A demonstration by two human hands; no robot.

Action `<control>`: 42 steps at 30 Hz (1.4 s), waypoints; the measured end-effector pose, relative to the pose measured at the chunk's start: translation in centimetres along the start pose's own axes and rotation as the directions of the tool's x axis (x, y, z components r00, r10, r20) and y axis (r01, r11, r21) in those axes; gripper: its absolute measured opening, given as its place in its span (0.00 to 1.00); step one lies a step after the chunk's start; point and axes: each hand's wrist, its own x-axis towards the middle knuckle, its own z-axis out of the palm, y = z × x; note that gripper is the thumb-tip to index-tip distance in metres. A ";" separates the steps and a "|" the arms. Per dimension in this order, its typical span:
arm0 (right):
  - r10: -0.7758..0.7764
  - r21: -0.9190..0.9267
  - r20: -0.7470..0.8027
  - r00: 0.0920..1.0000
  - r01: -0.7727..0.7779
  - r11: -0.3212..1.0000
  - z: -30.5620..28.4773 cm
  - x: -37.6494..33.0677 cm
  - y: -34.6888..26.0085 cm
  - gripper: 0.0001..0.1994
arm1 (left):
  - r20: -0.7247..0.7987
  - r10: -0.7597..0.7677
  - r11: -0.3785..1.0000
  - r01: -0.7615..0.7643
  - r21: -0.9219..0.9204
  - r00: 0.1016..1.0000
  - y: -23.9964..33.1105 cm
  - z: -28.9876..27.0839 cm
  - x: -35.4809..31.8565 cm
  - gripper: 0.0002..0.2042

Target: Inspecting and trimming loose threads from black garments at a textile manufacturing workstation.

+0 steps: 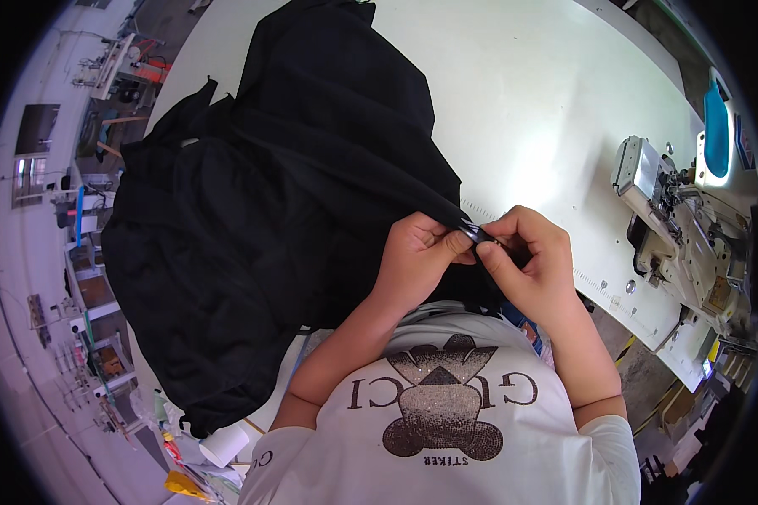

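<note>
A large black cloth (312, 168), perhaps a garment, lies in loose folds over the left part of the white table. One edge of it is drawn up to my two hands, close in front of my body. My left hand (421, 252) is closed, thumb and fingers pinching that edge. Right beside it, my right hand (535, 261) is closed too, thumb against the curled forefinger. Between the fingertips shows a small shiny metal piece (472, 230); its kind is unclear, and its end goes into my right hand. The curled fingers hide part of the cloth edge.
A sewing machine (665, 227) is set into the white table (547, 101) at the right. Ruler marks run along the table near my right hand. A white cup-like container (225, 444) and plastic packaging sit at lower left. More workstations stand beyond the left edge.
</note>
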 end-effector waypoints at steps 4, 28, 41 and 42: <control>-0.005 0.013 0.001 1.000 0.005 1.000 0.2 0.1 -0.1 0.06 | 0.033 0.017 1.000 -0.017 -0.006 0.999 0.1 0.1 0.0 0.06; 0.013 0.121 -0.010 1.000 -0.012 0.993 0.9 0.3 1.1 0.07 | 0.020 0.023 0.999 -0.022 -0.033 1.000 0.3 -0.1 -0.1 0.05; 0.188 0.331 0.048 0.981 -0.193 0.924 0.8 -1.0 1.6 0.11 | -0.171 -0.028 0.988 0.002 -0.155 0.985 0.6 -2.6 0.7 0.08; 0.182 0.329 0.055 0.982 -0.190 0.925 0.6 -1.2 1.7 0.11 | -0.176 -0.019 0.987 -0.009 -0.158 0.984 1.0 -3.3 0.8 0.10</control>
